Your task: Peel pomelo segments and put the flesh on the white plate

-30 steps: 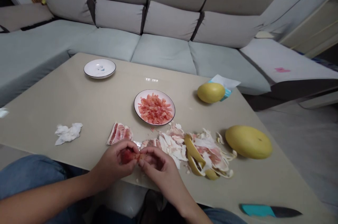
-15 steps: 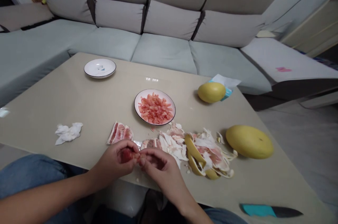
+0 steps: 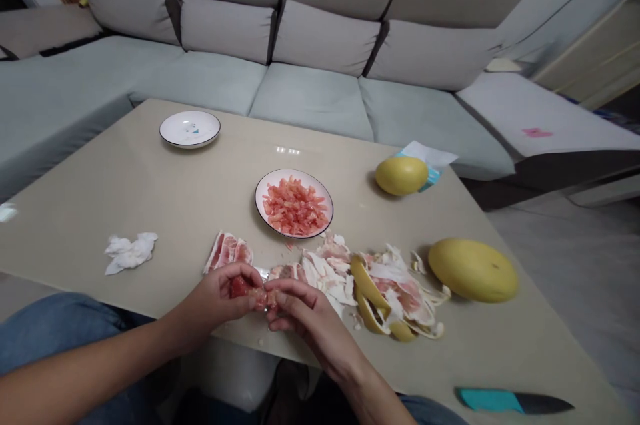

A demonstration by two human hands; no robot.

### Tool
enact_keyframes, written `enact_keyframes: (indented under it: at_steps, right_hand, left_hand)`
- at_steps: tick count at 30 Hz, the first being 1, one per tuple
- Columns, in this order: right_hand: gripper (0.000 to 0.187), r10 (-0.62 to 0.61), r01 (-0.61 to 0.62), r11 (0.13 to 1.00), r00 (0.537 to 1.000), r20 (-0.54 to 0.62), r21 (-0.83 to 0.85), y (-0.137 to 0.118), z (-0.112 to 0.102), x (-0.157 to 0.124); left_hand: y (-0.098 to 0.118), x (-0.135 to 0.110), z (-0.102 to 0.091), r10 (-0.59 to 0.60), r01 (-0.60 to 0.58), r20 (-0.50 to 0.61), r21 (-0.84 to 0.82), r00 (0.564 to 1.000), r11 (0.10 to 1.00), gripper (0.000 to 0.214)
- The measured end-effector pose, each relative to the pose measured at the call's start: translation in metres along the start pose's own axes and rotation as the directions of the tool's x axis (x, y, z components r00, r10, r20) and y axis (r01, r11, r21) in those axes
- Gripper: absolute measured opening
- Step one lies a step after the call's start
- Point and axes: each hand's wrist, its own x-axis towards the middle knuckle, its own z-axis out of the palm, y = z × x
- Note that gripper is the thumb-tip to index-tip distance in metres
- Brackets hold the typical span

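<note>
A piece of red pomelo flesh (image 3: 257,297) spans the gap between my two hands above the table's near edge. My left hand (image 3: 220,298) is closed around its left end, the fingers curled. My right hand (image 3: 310,321) pinches its right end between thumb and fingertips. Just beyond my left hand lie pomelo segments (image 3: 229,251) with pale membrane on them. A white dark-rimmed plate (image 3: 260,201) farther back bears a heap of loose red pomelo pulp (image 3: 296,206). To the right of my right hand spreads a pile of white membrane and yellow peel (image 3: 373,295).
Two whole yellow pomelos (image 3: 473,269) (image 3: 401,175) sit to the right, the farther by a tissue pack (image 3: 433,175). A knife (image 3: 515,401) with a turquoise handle lies near the front right edge. Crumpled tissue (image 3: 131,253) and another plate (image 3: 190,129) are on the left.
My right hand has shifted slightly right and its fingers have opened a little. More of the red flesh shows between my hands. The things on the table stay in place.
</note>
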Motion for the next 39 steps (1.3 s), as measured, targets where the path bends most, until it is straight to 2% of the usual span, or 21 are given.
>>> enact_keyframes:
  at_steps: [10, 15, 19, 23, 26, 29, 33, 39]
  right_hand:
    - [0.032, 0.082, -0.079, 0.973, 0.997, -0.008, 0.217, -0.001, -0.003, 0.001]
    - [0.031, 0.037, -0.029, 0.978, 0.999, -0.036, 0.208, -0.002, -0.005, 0.001]
    - [0.032, 0.002, 0.004, 0.992, 0.999, -0.042, 0.130, -0.001, -0.004, 0.001]
    - [0.032, -0.122, 0.116, 0.989, 0.991, -0.060, -0.094, 0.001, 0.001, 0.000]
    - [0.030, -0.241, 0.214, 0.938, 0.968, -0.069, -0.272, 0.004, 0.006, -0.002]
    - [0.026, -0.289, 0.238, 0.888, 0.954, -0.076, -0.394, 0.006, 0.010, -0.004]
    - [0.024, -0.296, 0.240, 0.869, 0.953, -0.066, -0.432, 0.006, 0.012, -0.005]
    - [0.026, -0.195, 0.157, 0.925, 0.978, -0.075, -0.346, 0.004, 0.011, -0.003]
  left_hand:
    - [0.000, -0.001, -0.001, -0.054, 0.051, -0.028, -0.101, 0.998, 0.994, 0.024]
    - [0.000, -0.001, -0.003, -0.060, 0.062, 0.013, -0.178, 0.998, 0.982, 0.023]
    - [0.000, 0.000, -0.005, -0.092, 0.107, 0.079, -0.222, 0.993, 0.969, 0.020]
    - [-0.004, 0.002, -0.004, -0.056, 0.062, 0.065, -0.101, 0.996, 0.993, 0.022]
    - [-0.010, 0.003, -0.004, -0.014, 0.011, 0.069, 0.052, 0.998, 0.999, 0.026]
    - [-0.014, 0.005, -0.006, 0.007, -0.013, 0.037, 0.144, 0.999, 0.989, 0.028]
    - [-0.013, 0.006, -0.006, 0.043, -0.039, -0.014, 0.218, 0.999, 0.975, 0.024]
    - [-0.008, 0.003, 0.000, 0.041, -0.033, -0.024, 0.251, 0.999, 0.967, 0.017]
